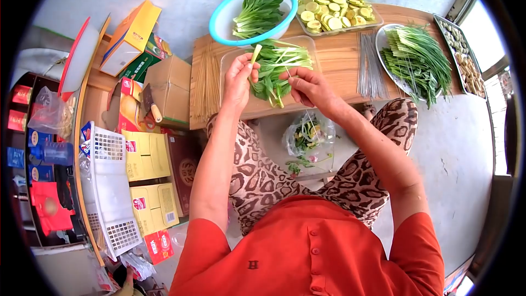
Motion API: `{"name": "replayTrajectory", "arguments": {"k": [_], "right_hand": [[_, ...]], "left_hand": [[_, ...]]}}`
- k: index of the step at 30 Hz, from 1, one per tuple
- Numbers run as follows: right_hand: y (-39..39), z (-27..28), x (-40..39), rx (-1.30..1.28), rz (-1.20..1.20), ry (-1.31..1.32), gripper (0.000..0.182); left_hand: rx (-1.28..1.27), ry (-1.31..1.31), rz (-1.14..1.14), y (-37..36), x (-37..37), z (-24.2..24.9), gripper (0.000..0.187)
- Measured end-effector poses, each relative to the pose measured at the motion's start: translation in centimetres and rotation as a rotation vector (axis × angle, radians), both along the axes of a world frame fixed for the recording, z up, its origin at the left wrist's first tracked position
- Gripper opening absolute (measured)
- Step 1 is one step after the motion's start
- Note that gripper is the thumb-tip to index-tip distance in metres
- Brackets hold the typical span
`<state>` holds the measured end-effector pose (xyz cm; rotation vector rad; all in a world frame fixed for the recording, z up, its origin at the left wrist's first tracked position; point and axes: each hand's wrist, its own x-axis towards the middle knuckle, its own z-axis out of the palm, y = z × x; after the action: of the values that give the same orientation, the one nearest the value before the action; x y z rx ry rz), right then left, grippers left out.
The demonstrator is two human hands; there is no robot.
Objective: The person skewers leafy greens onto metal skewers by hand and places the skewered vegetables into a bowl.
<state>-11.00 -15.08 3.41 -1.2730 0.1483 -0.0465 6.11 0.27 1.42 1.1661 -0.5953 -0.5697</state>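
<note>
My left hand (239, 79) is closed on a stalk of leafy greens (256, 53), its pale end pointing up. My right hand (311, 86) pinches a thin skewer (290, 73) just to the right of it. Under and beyond both hands lies a clear tray (314, 49) with more leafy greens (284, 57). Behind the tray, a blue-rimmed bowl (215, 21) holds another bunch of greens (258, 15). Bamboo skewers (205, 85) lie on the table left of my left hand, and metal skewers (372, 66) lie to the right of my right hand.
On the wooden table (339, 49) are a tray of sliced squash (335, 11), a plate of chives (419, 60) and a dark-rimmed tray (463, 57). A bag of scraps (308, 134) sits below. Cardboard boxes (169, 87) with a knife (150, 104) stand left, beside a white basket (111, 186).
</note>
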Motion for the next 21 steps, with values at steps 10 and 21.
{"name": "replayTrajectory", "arguments": {"k": [10,21], "right_hand": [[1.2,-1.7,-1.3,-0.142,0.058,0.064,0.022],[1.1,-1.3,-1.9,-0.150,0.041,0.071,0.023]], "left_hand": [[-0.095,0.447,0.067,-0.4,-0.4,-2.4,0.018],[-0.159,0.515,-0.079,-1.5,-1.5,-2.8,0.030]]}}
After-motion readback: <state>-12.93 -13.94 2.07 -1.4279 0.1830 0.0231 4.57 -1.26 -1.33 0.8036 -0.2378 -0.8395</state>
